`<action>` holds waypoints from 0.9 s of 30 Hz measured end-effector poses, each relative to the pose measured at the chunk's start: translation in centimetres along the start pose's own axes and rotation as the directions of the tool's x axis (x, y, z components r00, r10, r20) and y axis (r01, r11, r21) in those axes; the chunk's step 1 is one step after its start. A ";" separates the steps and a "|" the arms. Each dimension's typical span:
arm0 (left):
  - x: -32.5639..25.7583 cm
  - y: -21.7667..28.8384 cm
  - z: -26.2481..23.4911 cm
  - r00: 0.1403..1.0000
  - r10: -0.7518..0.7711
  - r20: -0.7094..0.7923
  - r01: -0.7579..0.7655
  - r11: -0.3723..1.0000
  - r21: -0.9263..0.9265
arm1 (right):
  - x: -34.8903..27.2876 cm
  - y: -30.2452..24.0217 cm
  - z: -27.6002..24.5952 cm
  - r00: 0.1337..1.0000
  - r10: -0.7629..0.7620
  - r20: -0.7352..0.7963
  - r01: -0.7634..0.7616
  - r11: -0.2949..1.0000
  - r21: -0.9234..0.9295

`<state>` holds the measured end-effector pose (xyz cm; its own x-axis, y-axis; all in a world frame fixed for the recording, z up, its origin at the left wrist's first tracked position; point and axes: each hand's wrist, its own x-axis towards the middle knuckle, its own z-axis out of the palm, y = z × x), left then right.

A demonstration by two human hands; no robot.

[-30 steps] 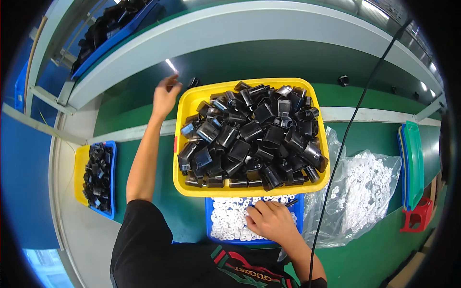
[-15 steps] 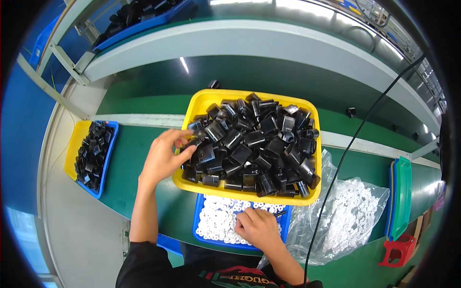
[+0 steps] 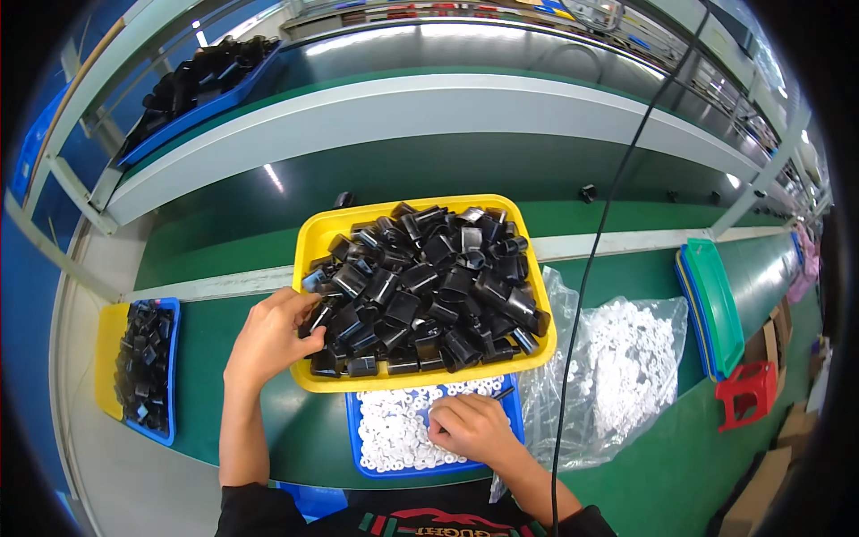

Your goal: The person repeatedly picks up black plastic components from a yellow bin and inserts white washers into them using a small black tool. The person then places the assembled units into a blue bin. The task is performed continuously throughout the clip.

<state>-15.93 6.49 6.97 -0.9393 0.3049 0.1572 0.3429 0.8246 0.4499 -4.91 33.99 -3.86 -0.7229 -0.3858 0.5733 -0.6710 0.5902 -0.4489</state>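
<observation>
A yellow tray (image 3: 431,380) heaped with black plastic housings (image 3: 420,279) stands before me. At its left rim, my left hand (image 3: 273,336) pinches one black plastic housing (image 3: 320,315) between thumb and fingers. Partly under the yellow tray's near side is a blue tray (image 3: 355,452) of small white rings (image 3: 394,434). My right hand (image 3: 472,430) rests over those rings with its fingers curled closed. A thin dark rod (image 3: 505,392) sticks out past its knuckles; the hand hides the rod's other end.
A clear bag of white rings (image 3: 631,367) lies on the right. Beyond it are stacked trays (image 3: 716,309) and a red stool (image 3: 747,394). On the left sits another filled blue tray (image 3: 174,367). A black cable (image 3: 586,295) hangs across the view. Farther back runs a grey rail (image 3: 429,106).
My view has shifted, so the trays appear farther left. My left thumb and fingers have closed round a black housing at the tray's left side. My right hand stays curled over the rings.
</observation>
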 end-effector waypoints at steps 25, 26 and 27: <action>-4.7 2.8 5.2 0.969 -0.002 0.247 0.219 -0.455 -0.863 | 0.8 -0.6 -0.4 1.000 0.002 -0.024 0.000 0.999 0.046; -4.9 3.9 5.5 0.966 -0.063 0.251 0.217 -0.330 -0.919 | 0.8 -0.5 -0.6 0.999 -0.001 -0.034 0.003 0.999 0.051; -4.9 4.6 6.0 0.971 -0.056 0.234 0.198 -0.371 -0.907 | 0.7 -0.5 -0.9 0.999 0.000 -0.045 0.003 0.998 0.066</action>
<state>-9.70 11.61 3.01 -0.9291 0.3613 -0.0788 -0.3198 -0.6782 0.6617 -4.95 34.08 -2.59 -0.7145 -0.3537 0.6036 -0.6828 0.5406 -0.4915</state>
